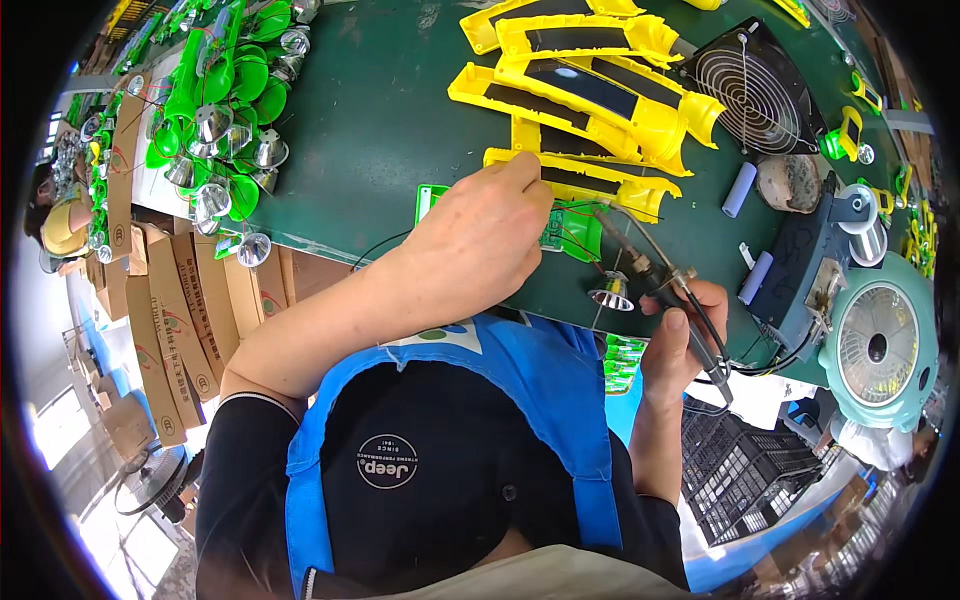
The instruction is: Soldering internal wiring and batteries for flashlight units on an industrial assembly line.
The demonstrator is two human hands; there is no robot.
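My left hand [485, 235] reaches over the green workbench with its fingers curled. It covers most of a light green plastic housing [582, 238] with thin red and black wires. What the fingertips hold is hidden behind the hand. My right hand [685, 340] is closed round a soldering iron [650, 272] with a thin tube clamped along it. The iron's tip points at the right part of the housing. Below the tip, a silver cone-shaped reflector [611, 292] hangs near the bench's front edge. Yellow plastic shells [660, 140] with dark panels are stacked just beyond my left hand.
A black fan with a wire guard [745, 90] stands at the far right. Nearer are a rough round block [788, 183], two purple cylinders [740, 190], a solder spool [866, 228] and a green fan [878, 340]. Green lamp parts [250, 90] with reflectors crowd the left.
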